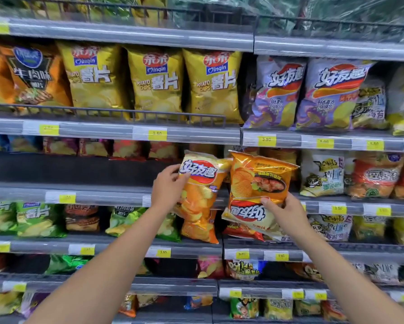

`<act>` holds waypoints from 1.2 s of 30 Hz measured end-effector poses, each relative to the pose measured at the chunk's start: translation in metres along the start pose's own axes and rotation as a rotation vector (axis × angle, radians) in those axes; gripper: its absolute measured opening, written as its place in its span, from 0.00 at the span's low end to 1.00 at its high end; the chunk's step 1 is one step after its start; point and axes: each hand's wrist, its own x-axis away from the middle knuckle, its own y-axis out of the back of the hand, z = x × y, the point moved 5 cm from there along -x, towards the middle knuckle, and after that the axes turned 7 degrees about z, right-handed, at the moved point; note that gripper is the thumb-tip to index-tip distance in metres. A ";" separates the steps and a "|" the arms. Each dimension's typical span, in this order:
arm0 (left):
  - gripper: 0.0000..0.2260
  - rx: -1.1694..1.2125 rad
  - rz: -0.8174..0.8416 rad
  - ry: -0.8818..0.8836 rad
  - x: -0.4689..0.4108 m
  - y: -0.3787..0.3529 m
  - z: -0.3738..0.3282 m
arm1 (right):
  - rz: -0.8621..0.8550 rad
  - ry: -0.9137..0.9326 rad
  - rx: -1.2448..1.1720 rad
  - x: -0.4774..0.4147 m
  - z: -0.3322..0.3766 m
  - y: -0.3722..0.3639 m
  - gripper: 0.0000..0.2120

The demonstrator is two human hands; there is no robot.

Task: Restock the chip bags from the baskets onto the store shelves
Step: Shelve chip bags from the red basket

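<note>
Three yellow Qinqin potato chip bags (pixel 156 83) stand side by side in the upper centre, behind a dark wire guard rail (pixel 149 112). To their right are two purple bags (pixel 278 92), to their left an orange bag (pixel 30 76). Yellow price labels (pixel 157 135) dot the grey strips. Clear plastic wrap (pixel 336 12) covers green packs at the upper right. Green bags (pixel 39 218) sit at the lower left.

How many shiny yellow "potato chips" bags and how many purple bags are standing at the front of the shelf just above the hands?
Yellow potato chips bags: 3
Purple bags: 2
Total: 5
</note>
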 end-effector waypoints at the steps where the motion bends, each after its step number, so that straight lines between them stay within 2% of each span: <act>1: 0.16 -0.045 -0.023 -0.002 -0.008 0.002 -0.001 | 0.003 -0.007 -0.006 -0.002 -0.002 0.000 0.05; 5: 0.21 -0.050 0.015 0.137 -0.047 0.006 0.000 | -0.001 -0.022 -0.020 -0.014 -0.005 0.001 0.07; 8: 0.19 -0.107 -0.014 0.215 -0.070 0.010 0.000 | 0.005 -0.040 -0.040 -0.021 -0.007 0.002 0.06; 10: 0.21 -0.152 -0.004 0.248 -0.079 0.006 -0.003 | 0.004 -0.056 -0.047 -0.025 -0.011 0.002 0.06; 13: 0.25 -0.226 0.126 0.283 -0.091 -0.004 0.004 | 0.011 -0.079 -0.050 -0.031 -0.016 0.001 0.07; 17: 0.23 -0.252 0.327 0.289 -0.091 -0.002 0.015 | 0.015 -0.098 -0.042 -0.039 -0.024 0.003 0.08; 19: 0.29 -0.341 0.411 0.292 -0.089 0.003 0.018 | 0.025 -0.115 -0.046 -0.043 -0.028 0.003 0.09; 22: 0.45 -0.441 0.528 0.328 -0.088 0.008 0.023 | 0.038 -0.125 -0.077 -0.047 -0.027 0.002 0.09; 25: 0.49 -0.463 0.626 0.352 -0.091 0.007 0.033 | 0.053 -0.126 -0.085 -0.049 -0.026 0.001 0.07; 27: 0.49 -0.430 0.631 0.342 -0.092 0.007 0.037 | 0.067 -0.134 -0.080 -0.051 -0.027 0.000 0.07; 31: 0.39 -0.331 0.564 0.290 -0.095 0.003 0.039 | 0.090 -0.168 -0.085 -0.058 -0.031 -0.002 0.08; 34: 0.42 -0.193 0.483 0.244 -0.093 -0.002 0.038 | 0.085 -0.202 -0.063 -0.061 -0.035 -0.002 0.10; 36: 0.36 -0.153 0.427 0.202 -0.092 -0.006 0.035 | 0.076 -0.218 -0.028 -0.062 -0.036 0.000 0.13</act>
